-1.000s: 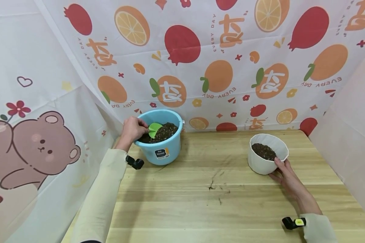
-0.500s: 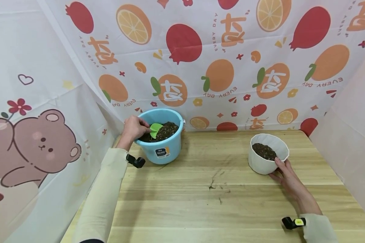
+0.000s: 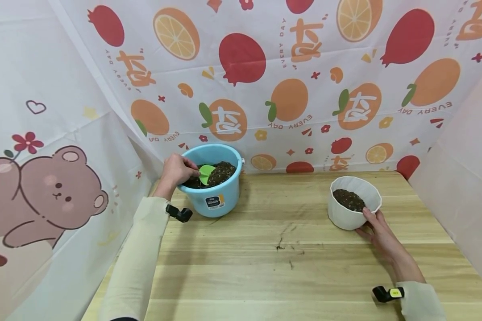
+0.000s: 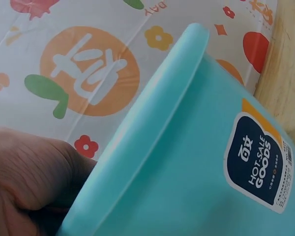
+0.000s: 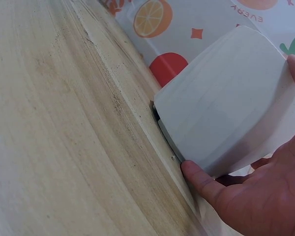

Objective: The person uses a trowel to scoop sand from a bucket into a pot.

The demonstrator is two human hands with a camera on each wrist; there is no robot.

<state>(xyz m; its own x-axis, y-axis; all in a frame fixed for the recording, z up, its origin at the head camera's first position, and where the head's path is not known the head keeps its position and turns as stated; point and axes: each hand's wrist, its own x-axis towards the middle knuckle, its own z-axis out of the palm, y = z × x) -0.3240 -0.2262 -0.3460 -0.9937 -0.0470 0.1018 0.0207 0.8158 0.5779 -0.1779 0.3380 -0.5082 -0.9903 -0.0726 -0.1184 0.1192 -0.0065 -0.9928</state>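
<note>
- A light blue bucket (image 3: 214,189) stands on the wooden table (image 3: 289,267) left of centre in the head view, close to the fruit-print backdrop (image 3: 305,80); it is filled with dark soil (image 3: 222,171) to a little below the rim.
- The left hand (image 3: 177,170) reaches over the bucket's left rim, fingers curled round the handle of a small green scoop (image 3: 205,173).
- The scoop's blade lies on the soil in the left part of the bucket. Its long axis runs roughly left to right across the frame, blade pointing right and slightly down, handle end hidden in the hand.
- A label (image 4: 258,162) sits on the bucket's outer wall, facing the camera side.
- A white pot (image 3: 351,207) stands at the right of the frame, well apart from the bucket, holding dark soil (image 3: 347,199) well below its rim.
- The right hand (image 3: 379,234) rests against the pot's near right side, its fingers (image 5: 201,179) straight and slightly spread, thumb by the base.
</note>
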